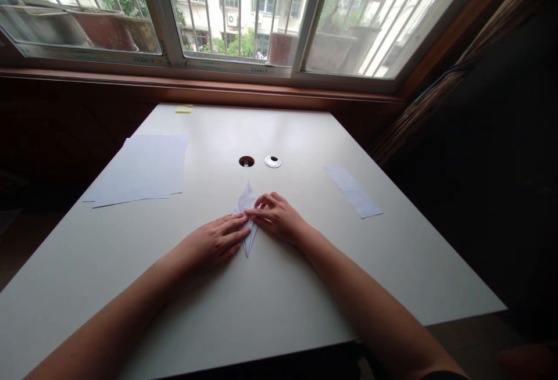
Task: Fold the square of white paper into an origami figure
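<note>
A white sheet of paper folded into a narrow kite shape (pixel 246 195) lies on the white table (pixel 305 287), its points facing the window and me. My left hand (pixel 221 238) rests flat on the folded paper's left side, fingers stretched out across it. From the right, my right hand (pixel 275 215) touches the paper's middle with its fingertips, thumb and fingers brought together near the left fingertips. Whether a flap is pinched between them is hidden by the fingers.
Loose white sheets (pixel 143 168) overlap at the table's left. A paper strip (pixel 354 191) lies to the right. Beyond my hands are a round cable hole (pixel 246 161) and its cover (pixel 272 162). Yellow sticky notes (pixel 183 109) sit by the far edge, below a barred window (pixel 239 14).
</note>
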`<state>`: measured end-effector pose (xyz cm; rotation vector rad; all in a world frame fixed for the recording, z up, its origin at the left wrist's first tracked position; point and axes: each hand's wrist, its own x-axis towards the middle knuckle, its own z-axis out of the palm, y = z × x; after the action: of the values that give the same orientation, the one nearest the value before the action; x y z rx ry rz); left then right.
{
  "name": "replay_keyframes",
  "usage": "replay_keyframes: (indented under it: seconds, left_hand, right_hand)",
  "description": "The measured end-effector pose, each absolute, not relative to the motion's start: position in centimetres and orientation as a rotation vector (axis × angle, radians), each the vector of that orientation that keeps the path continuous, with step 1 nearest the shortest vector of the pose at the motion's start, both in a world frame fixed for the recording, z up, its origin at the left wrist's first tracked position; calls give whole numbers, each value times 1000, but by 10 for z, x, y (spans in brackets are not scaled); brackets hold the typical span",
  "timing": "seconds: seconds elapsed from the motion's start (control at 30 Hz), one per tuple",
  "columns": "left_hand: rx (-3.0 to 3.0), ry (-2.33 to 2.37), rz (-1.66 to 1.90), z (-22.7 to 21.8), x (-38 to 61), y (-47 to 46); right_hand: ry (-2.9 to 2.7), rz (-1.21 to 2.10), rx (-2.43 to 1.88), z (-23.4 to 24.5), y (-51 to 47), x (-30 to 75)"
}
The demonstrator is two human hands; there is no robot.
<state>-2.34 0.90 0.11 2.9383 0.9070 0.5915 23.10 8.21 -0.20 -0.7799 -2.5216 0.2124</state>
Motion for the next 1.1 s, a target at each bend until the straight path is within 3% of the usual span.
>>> replay_keyframes:
  seconds: [1.1]
  left_hand:
    - [2889,551,542,21,-29,-2]
  right_hand:
    - [-2556,173,-751,5,82,229]
